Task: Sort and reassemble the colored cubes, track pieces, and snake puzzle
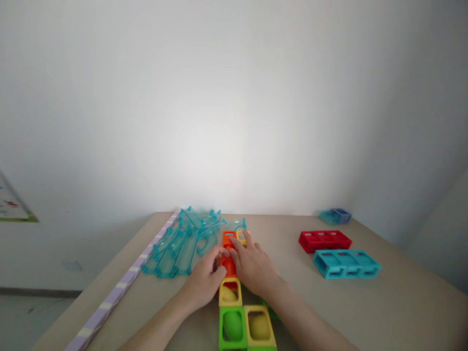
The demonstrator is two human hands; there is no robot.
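Note:
A row of hollow plastic blocks runs down the middle of the tan table (383, 312): orange blocks (228, 239) at the far end, then a yellow block (229, 293), a green block (232, 327) and another yellow block (260, 327) nearest me. My left hand (204, 282) is closed around the left side of an orange block. My right hand (252, 265) lies over the same block from the right, its fingers curled onto it and reaching a small yellow block (242, 237). The block under both hands is mostly hidden.
A pile of clear teal curved track pieces (183, 241) lies left of the hands. A red three-hole block (324, 241) and a teal three-hole block (346, 263) lie to the right, with small teal and blue blocks (335, 216) at the far corner. A purple strip (124, 282) edges the table's left side.

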